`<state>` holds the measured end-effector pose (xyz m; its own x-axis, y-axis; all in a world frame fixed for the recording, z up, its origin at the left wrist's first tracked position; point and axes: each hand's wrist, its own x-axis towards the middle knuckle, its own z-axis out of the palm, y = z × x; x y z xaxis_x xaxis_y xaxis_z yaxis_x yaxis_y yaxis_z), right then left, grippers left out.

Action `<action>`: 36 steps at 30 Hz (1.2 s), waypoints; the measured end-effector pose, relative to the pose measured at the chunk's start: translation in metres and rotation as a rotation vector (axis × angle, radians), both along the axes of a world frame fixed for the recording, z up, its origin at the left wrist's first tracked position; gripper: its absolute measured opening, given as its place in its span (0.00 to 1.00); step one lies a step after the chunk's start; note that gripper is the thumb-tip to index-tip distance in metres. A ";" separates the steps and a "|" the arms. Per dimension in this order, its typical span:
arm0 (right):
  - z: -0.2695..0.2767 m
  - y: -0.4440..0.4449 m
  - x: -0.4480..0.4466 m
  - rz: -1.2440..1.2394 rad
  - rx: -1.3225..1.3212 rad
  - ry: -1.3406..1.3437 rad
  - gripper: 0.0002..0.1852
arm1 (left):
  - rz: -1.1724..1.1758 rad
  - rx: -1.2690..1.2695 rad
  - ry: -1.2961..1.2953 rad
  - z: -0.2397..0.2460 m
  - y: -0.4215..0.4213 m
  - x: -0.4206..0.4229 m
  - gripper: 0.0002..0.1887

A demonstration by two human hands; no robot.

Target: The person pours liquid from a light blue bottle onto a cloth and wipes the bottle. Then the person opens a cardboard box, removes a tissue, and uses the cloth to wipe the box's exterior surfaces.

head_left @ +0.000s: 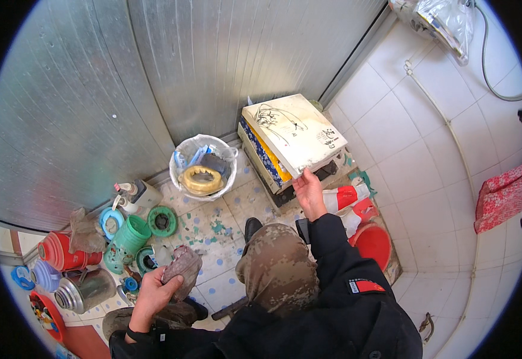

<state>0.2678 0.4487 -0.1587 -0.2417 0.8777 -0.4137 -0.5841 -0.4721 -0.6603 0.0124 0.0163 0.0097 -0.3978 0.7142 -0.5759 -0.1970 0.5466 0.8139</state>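
My left hand [155, 291] grips a bunched, greyish-pink cloth [184, 271] above the tiled floor. My right hand [309, 193] has its fingertips on the near corner of a cream box lid [294, 130] printed with a plant drawing and writing. That lid sits askew on a box [261, 157] with a blue patterned side, and yellow material shows in the gap beneath it. Whether my thumb pinches the corner from below is partly hidden. The box stands on the floor against a corrugated metal panel.
A lined white bin [173, 179] holds packets and a yellow ring. Vacuum flasks [79, 291], a green flask casing [124, 242], pump bottles [128, 204] and a red basin [48, 314] crowd the left. A red bucket [373, 247] stands by the tiled wall; a pipe [449, 130] runs along it.
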 end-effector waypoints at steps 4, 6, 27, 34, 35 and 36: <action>0.000 -0.002 0.000 0.062 0.027 -0.029 0.16 | 0.012 0.029 -0.002 0.000 0.000 0.001 0.11; 0.012 0.000 -0.005 0.061 0.030 -0.041 0.17 | 0.008 0.004 0.004 0.001 0.000 0.001 0.11; 0.125 0.021 -0.137 0.086 0.372 -0.064 0.17 | -0.008 0.013 0.019 -0.015 0.015 0.005 0.13; 0.138 0.040 -0.106 0.342 0.273 -0.148 0.19 | 0.022 0.007 0.016 -0.020 0.016 0.004 0.13; 0.142 0.048 -0.095 0.418 0.248 -0.114 0.22 | 0.019 0.047 0.006 -0.021 0.015 0.004 0.13; 0.146 0.057 -0.086 0.492 0.194 -0.092 0.26 | 0.022 0.011 0.014 -0.022 0.014 0.003 0.12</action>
<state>0.1820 0.5057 -0.0131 -0.6143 0.7321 -0.2942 -0.2604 -0.5401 -0.8003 0.0156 0.0305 -0.0122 -0.4212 0.7115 -0.5624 -0.1975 0.5333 0.8226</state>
